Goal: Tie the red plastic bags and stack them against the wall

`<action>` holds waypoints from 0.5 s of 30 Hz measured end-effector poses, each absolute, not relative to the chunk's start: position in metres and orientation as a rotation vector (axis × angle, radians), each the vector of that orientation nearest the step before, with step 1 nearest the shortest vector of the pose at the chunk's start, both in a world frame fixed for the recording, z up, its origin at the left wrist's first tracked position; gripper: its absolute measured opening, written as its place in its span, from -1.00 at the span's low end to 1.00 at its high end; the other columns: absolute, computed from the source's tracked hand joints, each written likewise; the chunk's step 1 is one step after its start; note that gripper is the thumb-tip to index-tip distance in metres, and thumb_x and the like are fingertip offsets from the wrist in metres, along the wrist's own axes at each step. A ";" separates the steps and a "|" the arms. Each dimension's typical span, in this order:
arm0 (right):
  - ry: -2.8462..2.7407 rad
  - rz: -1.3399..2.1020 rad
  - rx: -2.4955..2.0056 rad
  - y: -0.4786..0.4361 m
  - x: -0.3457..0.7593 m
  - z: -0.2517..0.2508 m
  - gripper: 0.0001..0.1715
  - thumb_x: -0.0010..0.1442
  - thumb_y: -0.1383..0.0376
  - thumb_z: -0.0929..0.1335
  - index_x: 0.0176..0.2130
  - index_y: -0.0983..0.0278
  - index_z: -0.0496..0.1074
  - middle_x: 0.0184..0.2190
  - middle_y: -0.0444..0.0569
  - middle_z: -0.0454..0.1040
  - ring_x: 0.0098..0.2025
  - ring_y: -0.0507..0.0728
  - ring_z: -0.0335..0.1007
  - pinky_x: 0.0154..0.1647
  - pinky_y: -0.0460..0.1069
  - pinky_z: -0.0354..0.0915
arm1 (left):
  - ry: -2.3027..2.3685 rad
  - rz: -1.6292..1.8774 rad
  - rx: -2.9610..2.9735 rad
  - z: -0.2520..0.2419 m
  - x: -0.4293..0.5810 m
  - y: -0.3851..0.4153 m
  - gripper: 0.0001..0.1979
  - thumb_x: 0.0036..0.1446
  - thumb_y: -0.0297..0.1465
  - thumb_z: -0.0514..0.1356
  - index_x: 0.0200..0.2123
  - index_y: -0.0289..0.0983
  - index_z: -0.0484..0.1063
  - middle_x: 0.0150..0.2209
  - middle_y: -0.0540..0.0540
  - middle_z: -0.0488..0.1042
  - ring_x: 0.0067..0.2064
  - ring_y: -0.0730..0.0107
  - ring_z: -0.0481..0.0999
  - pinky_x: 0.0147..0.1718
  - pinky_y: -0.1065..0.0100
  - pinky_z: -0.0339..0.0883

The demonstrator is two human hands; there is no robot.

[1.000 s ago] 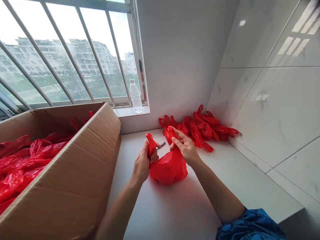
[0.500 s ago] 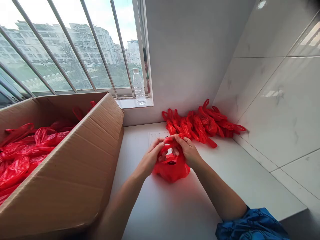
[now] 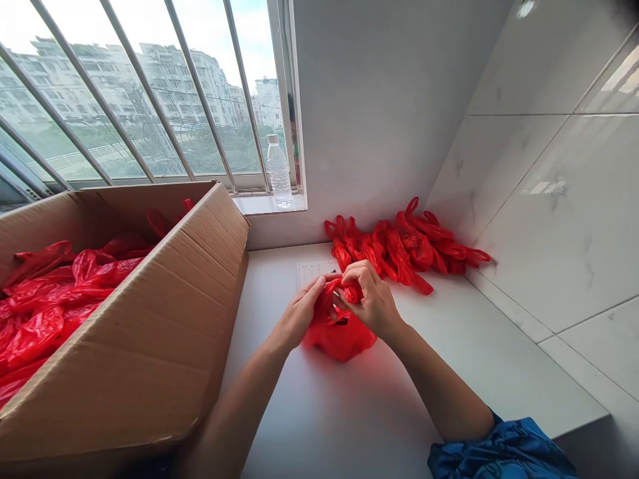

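A thin red plastic bag rests on the white tabletop with its upper part gathered between my hands. My left hand is closed on the left side of the bag's top, thumb uppermost. Bunched red plastic shows in the curled fingers of my right hand, at the bag's upper right. Something dark shows in the bag's opening, too small to make out. Behind my hands, a sheet of paper with markings lies partly covered.
To the left stands a large open cardboard box with red plastic bags inside. Several crumpled red bags lie against the back wall. A clear water bottle stands on the sill by the barred window. Tiled wall borders the right.
My right hand has curled inward and bunched the bag's top between its fingers. The loop of plastic between my hands has narrowed. My left hand keeps its hold.
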State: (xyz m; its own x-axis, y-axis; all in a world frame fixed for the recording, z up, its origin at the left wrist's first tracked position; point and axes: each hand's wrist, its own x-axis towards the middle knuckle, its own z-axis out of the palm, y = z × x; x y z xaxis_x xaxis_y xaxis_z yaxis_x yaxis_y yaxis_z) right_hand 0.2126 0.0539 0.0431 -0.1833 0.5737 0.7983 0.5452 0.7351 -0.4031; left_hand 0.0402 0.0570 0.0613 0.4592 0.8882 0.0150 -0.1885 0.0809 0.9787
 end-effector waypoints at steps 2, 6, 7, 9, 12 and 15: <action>-1.852 -0.039 -0.863 0.052 0.216 0.044 -0.86 0.27 0.29 0.36 -0.20 0.20 0.27 -0.21 -0.02 0.39 -0.24 0.09 0.41 -0.34 -0.05 0.35 | 0.746 0.918 1.216 0.061 0.040 0.057 -0.58 0.30 -0.09 0.09 0.00 -0.27 0.47 -0.44 -0.04 0.49 -0.46 0.43 0.45 -0.43 0.43 0.31; -1.904 -0.176 -0.842 0.044 0.229 0.051 -0.83 0.26 0.26 0.40 -0.32 0.21 0.31 -0.26 -0.06 0.45 -0.35 0.03 0.38 -0.39 -0.07 0.27 | 0.802 0.941 1.212 0.059 0.035 0.057 -0.64 0.22 -0.12 0.22 -0.10 -0.28 0.51 -0.37 -0.06 0.52 -0.39 0.44 0.48 -0.40 0.44 0.33; -1.914 -0.195 -0.835 0.042 0.233 0.052 -0.82 0.26 0.26 0.41 -0.34 0.21 0.32 -0.28 -0.07 0.46 -0.39 0.01 0.36 -0.40 -0.07 0.26 | 0.807 0.949 1.217 0.058 0.034 0.057 -0.66 0.18 -0.15 0.27 -0.09 -0.26 0.51 -0.31 -0.08 0.54 -0.35 0.43 0.50 -0.36 0.44 0.35; -1.930 -0.201 -0.820 0.039 0.239 0.051 -0.82 0.25 0.25 0.42 -0.36 0.21 0.35 -0.31 -0.08 0.48 -0.42 0.00 0.34 -0.42 -0.07 0.24 | 0.804 0.973 1.244 0.056 0.032 0.057 -0.65 0.11 -0.22 0.35 -0.06 -0.23 0.50 -0.20 -0.09 0.55 -0.25 0.40 0.54 -0.26 0.42 0.39; -1.924 -0.194 -0.824 0.033 0.246 0.045 -0.86 0.23 0.29 0.43 -0.34 0.21 0.39 -0.32 -0.07 0.50 -0.37 0.03 0.38 -0.41 -0.07 0.25 | 0.804 1.017 1.301 0.052 0.029 0.057 -0.63 0.07 -0.27 0.38 -0.06 -0.22 0.49 -0.18 -0.10 0.56 -0.15 0.33 0.55 -0.13 0.36 0.41; -1.883 -0.172 -0.881 0.022 0.257 0.032 -0.83 0.20 0.32 0.45 -0.39 0.22 0.39 -0.41 -0.09 0.48 -0.38 0.04 0.38 -0.39 -0.05 0.25 | 0.914 1.153 1.395 0.047 0.022 0.058 -0.68 0.08 -0.25 0.36 -0.11 -0.23 0.50 -0.22 -0.10 0.57 -0.17 0.31 0.56 -0.17 0.35 0.42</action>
State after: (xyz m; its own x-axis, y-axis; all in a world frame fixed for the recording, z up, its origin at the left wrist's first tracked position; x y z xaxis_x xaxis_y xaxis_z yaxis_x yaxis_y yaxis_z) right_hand 0.2570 0.0224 0.0323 -0.2262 0.4972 0.8377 0.6406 0.7238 -0.2566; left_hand 0.0215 0.0580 0.0467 0.2414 0.9572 0.1595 -0.0633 -0.1484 0.9869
